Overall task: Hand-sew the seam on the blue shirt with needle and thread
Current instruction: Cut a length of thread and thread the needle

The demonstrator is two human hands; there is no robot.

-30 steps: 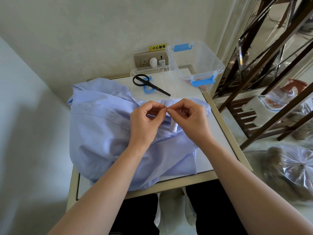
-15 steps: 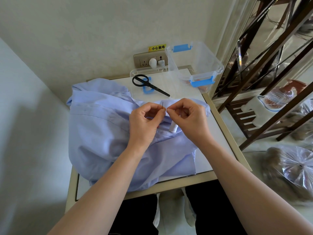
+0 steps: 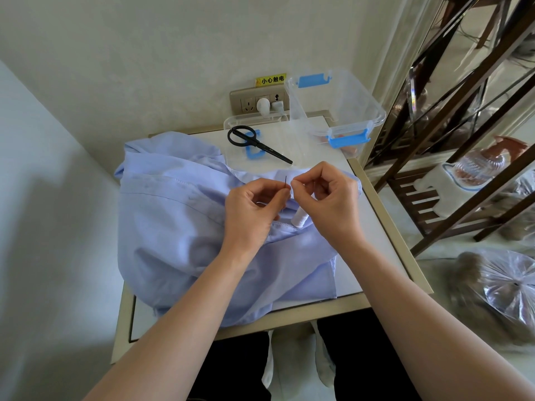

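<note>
A pale blue shirt (image 3: 179, 227) lies bunched over most of a small white table (image 3: 373, 256). Above it, my left hand (image 3: 250, 215) pinches a thin dark needle (image 3: 286, 181) upright between thumb and forefinger. My right hand (image 3: 327, 198) has its thumb and forefinger pinched together right beside the needle's top, apparently on the thread end, which is too fine to see. A white thread spool (image 3: 298, 218) stands on the shirt just below and between my two hands, partly hidden by them.
Black scissors (image 3: 254, 143) rest on a clear box lid (image 3: 262, 143) with a blue clip behind the shirt. A clear plastic box (image 3: 335, 105) with blue latches sits at the back right, by a wall socket (image 3: 260, 101). A wooden rack (image 3: 463, 140) stands to the right.
Both hands stay together over the shirt with only slight shifts. The needle tip shows a little higher above my left fingers than before.
</note>
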